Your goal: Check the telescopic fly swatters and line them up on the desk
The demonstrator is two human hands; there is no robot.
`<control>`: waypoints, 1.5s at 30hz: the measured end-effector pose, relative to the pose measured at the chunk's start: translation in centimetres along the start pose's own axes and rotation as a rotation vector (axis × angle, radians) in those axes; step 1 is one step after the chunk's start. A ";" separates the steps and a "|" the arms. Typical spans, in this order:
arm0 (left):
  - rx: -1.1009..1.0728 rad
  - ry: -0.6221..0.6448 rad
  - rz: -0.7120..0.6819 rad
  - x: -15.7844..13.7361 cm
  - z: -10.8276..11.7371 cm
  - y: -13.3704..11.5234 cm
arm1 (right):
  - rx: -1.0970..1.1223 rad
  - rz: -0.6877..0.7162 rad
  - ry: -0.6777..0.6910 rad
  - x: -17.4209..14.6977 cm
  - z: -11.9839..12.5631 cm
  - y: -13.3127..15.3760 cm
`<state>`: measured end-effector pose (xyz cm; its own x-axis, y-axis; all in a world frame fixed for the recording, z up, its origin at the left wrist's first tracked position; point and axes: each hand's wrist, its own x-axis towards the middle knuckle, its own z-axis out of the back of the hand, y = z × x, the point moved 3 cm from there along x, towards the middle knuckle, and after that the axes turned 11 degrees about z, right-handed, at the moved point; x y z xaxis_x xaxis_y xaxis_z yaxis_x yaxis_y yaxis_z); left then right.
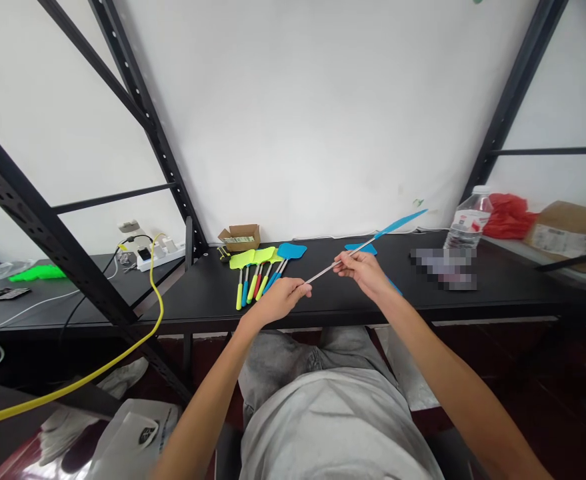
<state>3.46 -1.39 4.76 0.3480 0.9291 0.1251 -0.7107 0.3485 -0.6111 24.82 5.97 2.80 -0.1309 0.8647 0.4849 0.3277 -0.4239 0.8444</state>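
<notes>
Both hands hold a fly swatter with a blue head [397, 222] and a thin metal rod, raised at a slant above the black table [323, 301]. My left hand [283, 298] is closed around its lower end, so the handle is hidden. Farther up, my right hand [360, 270] pinches the rod between thumb and fingers. Behind the right hand lies another blue fly swatter [365, 249], partly covered. Left of the hands, several fly swatters [243, 259] with yellow-green heads lie side by side, with a blue-headed one [291, 251] at their right.
A small open cardboard box [241, 237] stands by the wall. A water bottle [467, 220], a red bag [507, 215] and a brown carton [567, 230] are at the right. On the left are a power strip [163, 255], a yellow cable [159, 320] and black metal posts.
</notes>
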 end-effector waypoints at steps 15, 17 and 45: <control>0.057 -0.001 -0.014 -0.3 0.6 -0.2 | 0.035 0.086 -0.179 1.1 5.3 2.1; 0.064 -0.001 -0.013 -0.3 0.6 0.0 | 0.032 0.079 -0.188 1.1 5.2 1.9; 0.198 -0.102 -0.019 0.0 0.2 0.6 | -0.061 -0.050 0.074 -0.6 -0.7 -1.7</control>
<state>2.91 -1.18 4.50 0.3055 0.9264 0.2199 -0.8145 0.3739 -0.4435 23.63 6.03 1.23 -0.2154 0.8636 0.4559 0.2615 -0.3988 0.8790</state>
